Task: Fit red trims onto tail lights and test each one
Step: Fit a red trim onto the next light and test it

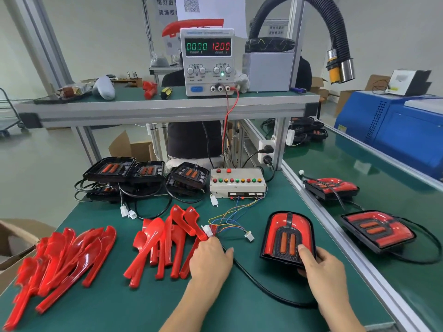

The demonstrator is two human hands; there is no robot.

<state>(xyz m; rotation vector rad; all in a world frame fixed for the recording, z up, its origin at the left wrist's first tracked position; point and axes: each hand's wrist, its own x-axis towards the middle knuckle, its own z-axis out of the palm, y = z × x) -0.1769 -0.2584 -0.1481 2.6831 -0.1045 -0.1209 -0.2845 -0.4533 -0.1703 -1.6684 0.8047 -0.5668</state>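
Note:
A tail light with its red trim fitted lies on the green bench at right. My right hand grips its near edge, thumb on top. Its black cable curves left to my left hand, which pinches a white connector joined to the coloured wires of the test box. Two heaps of loose red trims lie to the left. Several untrimmed black tail lights are stacked at the back left.
The power supply on the upper shelf reads 0.000 A and 12.00 V. Two trimmed tail lights lie on the conveyor at right. A spare white connector lies between my hands. A cardboard box stands at far left.

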